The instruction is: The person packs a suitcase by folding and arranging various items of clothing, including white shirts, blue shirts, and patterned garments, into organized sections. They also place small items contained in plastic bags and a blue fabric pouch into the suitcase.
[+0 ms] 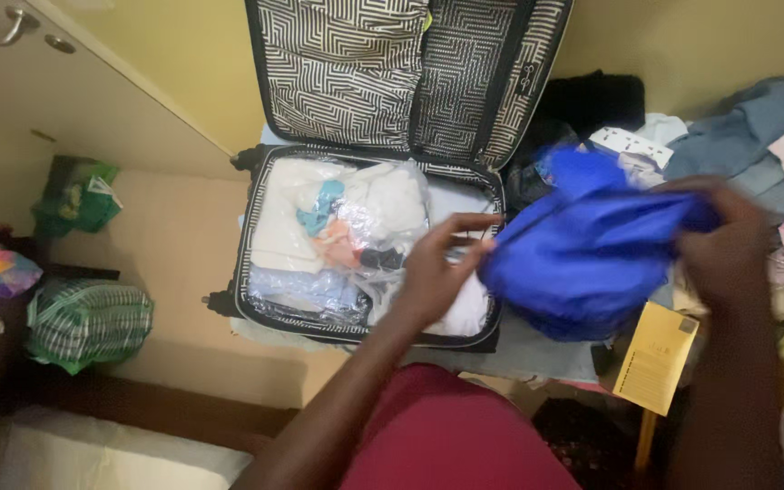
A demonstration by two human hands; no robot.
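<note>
Gripping a blue garment (583, 254) just right of the open suitcase (256, 218), left hand (437, 272) pinches one end, right hand (728, 249) clasps the other.

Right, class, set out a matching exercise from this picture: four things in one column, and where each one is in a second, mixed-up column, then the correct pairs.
Things:
1. blue garment
2. open suitcase
3. yellow booklet
4. green striped bag

Places:
A. on the floor at far left
B. held between left hand and right hand
C. lying below the right hand
D. in the middle, packed with clothes in clear bags

Pairs: 1-B, 2-D, 3-C, 4-A
</note>
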